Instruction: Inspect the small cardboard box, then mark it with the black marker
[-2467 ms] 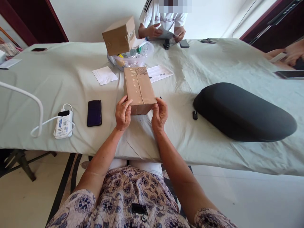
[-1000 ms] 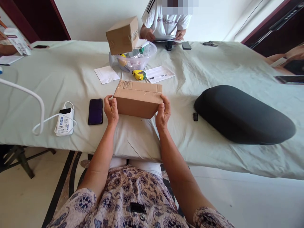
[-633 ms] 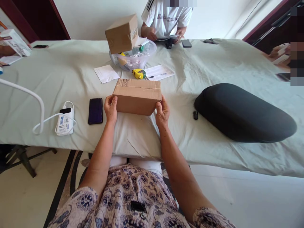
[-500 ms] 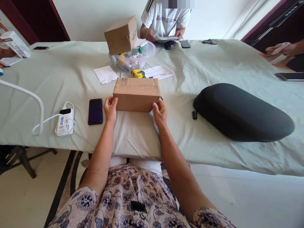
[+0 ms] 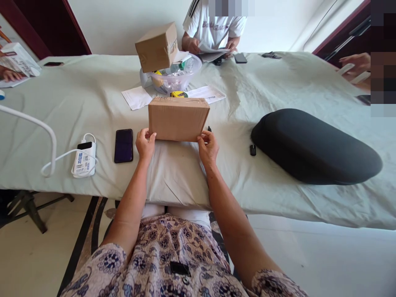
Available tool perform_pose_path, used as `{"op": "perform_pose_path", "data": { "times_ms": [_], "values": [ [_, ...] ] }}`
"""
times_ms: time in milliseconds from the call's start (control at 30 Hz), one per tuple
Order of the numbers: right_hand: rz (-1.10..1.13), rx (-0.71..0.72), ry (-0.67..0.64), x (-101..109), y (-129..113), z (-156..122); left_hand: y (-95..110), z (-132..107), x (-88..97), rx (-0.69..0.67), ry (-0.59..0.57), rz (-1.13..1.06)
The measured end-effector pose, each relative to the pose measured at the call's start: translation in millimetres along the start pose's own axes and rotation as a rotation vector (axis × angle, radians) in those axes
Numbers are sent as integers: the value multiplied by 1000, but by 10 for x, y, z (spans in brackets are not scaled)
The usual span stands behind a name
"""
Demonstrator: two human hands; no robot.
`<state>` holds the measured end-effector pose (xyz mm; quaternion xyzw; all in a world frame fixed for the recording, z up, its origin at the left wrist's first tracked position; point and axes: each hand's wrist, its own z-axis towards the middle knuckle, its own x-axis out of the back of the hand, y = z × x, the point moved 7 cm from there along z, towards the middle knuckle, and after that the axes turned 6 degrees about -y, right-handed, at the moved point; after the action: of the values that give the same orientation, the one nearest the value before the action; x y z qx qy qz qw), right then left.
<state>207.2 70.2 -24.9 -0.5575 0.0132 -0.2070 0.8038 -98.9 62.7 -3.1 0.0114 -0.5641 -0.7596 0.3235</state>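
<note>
A brown cardboard box (image 5: 177, 119) stands crosswise on the cloth-covered table (image 5: 77, 103) right in front of me, its broad side facing me. My left hand (image 5: 144, 144) pinches its lower left corner and my right hand (image 5: 207, 147) pinches its lower right corner. Both sets of fingers are closed against the box's bottom edge.
A black phone (image 5: 123, 145) and a white power bank (image 5: 83, 163) with a cable lie to the left. A large black case (image 5: 312, 144) lies to the right. Behind the box are a clear bowl (image 5: 173, 78), a second cardboard box (image 5: 157, 46), papers and a seated person (image 5: 213, 29).
The box was turned from lengthwise to crosswise, then tipped up so its side faces me. My hands slid from its ends down to its lower corners.
</note>
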Motion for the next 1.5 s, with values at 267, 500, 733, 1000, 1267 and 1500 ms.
{"op": "perform_pose_path", "data": {
  "times_ms": [267,500,733,1000,1267,1500],
  "values": [
    [97,90,113,48,-144,-27,142,-68,-52,-160,3,-42],
    [4,112,114,4,-125,-61,107,-165,-319,-72,-164,-82],
    [-323,228,168,-125,-241,-209,282,-330,-368,-90,-91,29],
    [-266,217,150,-97,-173,-179,230,-328,-366,-64,-56,-15],
    [26,86,-40,-149,-128,-99,99,-135,-102,-149,99,-141],
    [243,-52,-96,-177,-238,-124,-29,-56,-17,-20,107,-299]
  ]
}}
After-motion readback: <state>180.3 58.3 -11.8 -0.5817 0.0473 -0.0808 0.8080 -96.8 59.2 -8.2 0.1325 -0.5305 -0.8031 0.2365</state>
